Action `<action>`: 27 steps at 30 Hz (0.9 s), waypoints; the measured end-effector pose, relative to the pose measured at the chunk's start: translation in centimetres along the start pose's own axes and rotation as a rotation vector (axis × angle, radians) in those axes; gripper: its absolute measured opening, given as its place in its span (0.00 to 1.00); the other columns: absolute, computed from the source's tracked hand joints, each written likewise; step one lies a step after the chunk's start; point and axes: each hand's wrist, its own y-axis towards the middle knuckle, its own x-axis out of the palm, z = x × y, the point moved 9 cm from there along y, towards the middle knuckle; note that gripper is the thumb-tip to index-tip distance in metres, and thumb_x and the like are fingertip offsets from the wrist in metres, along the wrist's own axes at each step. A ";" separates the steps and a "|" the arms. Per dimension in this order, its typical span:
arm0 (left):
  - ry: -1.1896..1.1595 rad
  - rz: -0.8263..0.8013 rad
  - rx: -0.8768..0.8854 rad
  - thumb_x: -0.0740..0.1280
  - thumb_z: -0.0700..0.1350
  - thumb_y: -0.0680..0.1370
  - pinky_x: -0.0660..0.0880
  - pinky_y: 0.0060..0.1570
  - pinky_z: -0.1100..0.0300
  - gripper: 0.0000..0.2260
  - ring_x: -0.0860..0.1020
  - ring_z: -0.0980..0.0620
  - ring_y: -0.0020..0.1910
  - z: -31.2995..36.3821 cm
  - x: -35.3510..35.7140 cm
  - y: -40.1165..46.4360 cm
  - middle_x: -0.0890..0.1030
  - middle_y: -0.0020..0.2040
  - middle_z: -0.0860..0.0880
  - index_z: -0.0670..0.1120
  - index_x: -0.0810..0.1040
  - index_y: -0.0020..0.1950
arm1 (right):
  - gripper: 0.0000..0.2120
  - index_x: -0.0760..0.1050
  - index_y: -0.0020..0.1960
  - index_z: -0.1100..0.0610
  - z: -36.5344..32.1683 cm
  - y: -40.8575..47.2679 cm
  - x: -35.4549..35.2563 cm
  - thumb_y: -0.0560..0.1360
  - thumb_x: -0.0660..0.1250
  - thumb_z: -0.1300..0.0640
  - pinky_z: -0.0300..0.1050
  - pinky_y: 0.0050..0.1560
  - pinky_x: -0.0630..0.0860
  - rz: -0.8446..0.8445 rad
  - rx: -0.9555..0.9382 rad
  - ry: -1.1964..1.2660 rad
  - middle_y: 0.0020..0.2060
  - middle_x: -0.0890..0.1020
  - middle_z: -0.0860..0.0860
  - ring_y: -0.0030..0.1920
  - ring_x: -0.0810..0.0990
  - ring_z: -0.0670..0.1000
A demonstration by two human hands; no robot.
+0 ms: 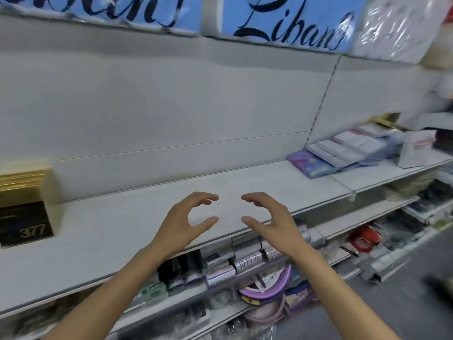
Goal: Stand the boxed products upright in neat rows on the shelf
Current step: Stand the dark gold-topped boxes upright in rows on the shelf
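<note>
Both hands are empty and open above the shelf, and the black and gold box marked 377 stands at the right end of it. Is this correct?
Not quite. The head view shows the black and gold box at the left end of the shelf, not the right. The left hand and right hand are indeed empty and open.

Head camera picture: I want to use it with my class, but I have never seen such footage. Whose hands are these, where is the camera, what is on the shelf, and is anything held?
The camera sits on a person's head, looking forward and down. The left hand and right hand are that person's, both curled open and holding nothing. They hover over a pale shelf. At its left end stand gold-and-black boxes, one marked 377. To the right, flat boxes lie down.
</note>
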 end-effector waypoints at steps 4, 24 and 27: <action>-0.037 -0.032 0.027 0.74 0.49 0.77 0.72 0.68 0.52 0.17 0.78 0.54 0.64 3.8 7.4 3.2 0.79 0.64 0.59 0.58 0.78 0.64 | 0.19 0.75 0.66 0.45 4.4 -2.0 -6.9 0.77 0.72 0.50 0.46 0.67 0.73 0.027 0.012 -0.008 0.62 0.79 0.40 0.65 0.76 0.44; -0.076 -0.116 0.097 0.75 0.49 0.77 0.73 0.67 0.54 0.16 0.78 0.54 0.64 8.7 31.0 24.1 0.80 0.62 0.59 0.57 0.79 0.63 | 0.20 0.75 0.67 0.45 23.8 0.3 -29.4 0.77 0.72 0.49 0.36 0.65 0.70 0.128 0.104 -0.078 0.62 0.78 0.37 0.65 0.74 0.39; -0.103 -0.119 0.092 0.75 0.50 0.76 0.73 0.66 0.56 0.17 0.78 0.57 0.63 8.4 34.0 29.1 0.80 0.62 0.60 0.58 0.79 0.63 | 0.20 0.75 0.67 0.46 26.8 2.1 -33.3 0.77 0.71 0.47 0.38 0.66 0.71 0.152 0.124 -0.127 0.62 0.78 0.37 0.65 0.74 0.39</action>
